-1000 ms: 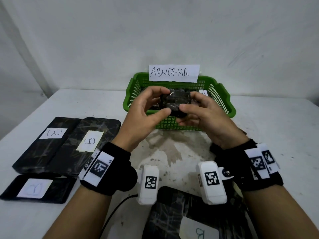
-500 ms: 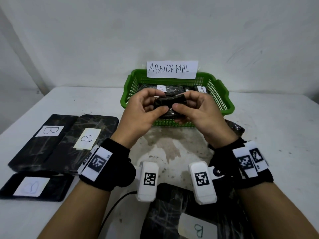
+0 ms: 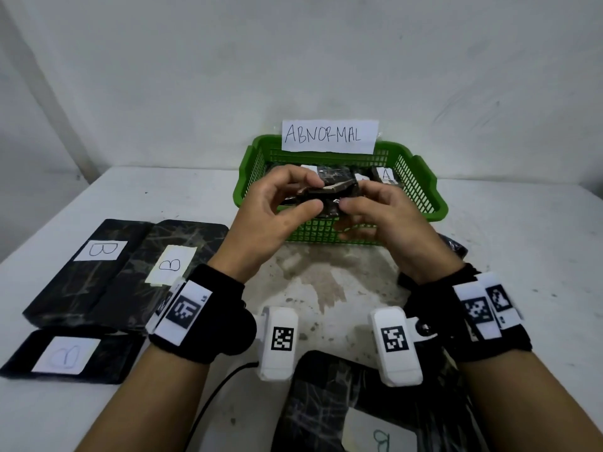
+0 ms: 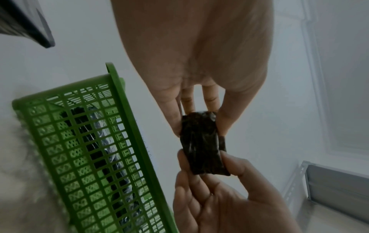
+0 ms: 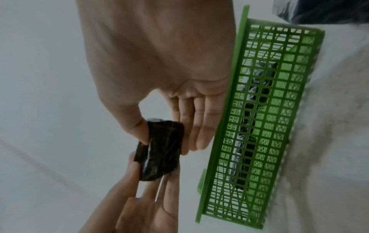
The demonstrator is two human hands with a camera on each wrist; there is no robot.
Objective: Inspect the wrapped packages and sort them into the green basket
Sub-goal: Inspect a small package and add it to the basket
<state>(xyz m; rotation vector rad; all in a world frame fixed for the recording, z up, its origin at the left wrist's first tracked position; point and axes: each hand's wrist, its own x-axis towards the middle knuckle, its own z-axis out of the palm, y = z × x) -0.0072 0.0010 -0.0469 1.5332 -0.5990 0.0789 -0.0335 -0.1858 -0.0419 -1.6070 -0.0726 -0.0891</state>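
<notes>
Since a second ago, the small black wrapped package [image 3: 329, 199] has been tipping from face-on toward edge-on, and both hands have been drifting a little toward the green basket [image 3: 424, 187]. The left hand [image 3: 274, 220] is pinching one end of it between thumb and fingertips; the right hand [image 3: 381, 216] is pinching the other end the same way. The package is hanging in the air just above the basket's near rim, touching nothing but fingers.

This looks like the inspection step: the person is turning the package over to check its sides. If it is judged faulty, the next move is calling for a short carry forward over the rim and a release among the packages already lying inside.

A paper sign [image 3: 329, 137] on the basket's far wall is reading "ABNORMAL". One package in the basket is showing a label "A" [image 3: 386, 175]. The larger flat black packages [image 3: 98, 272] lying on the table at left, and one near the body, are carrying labels marked "B".
</notes>
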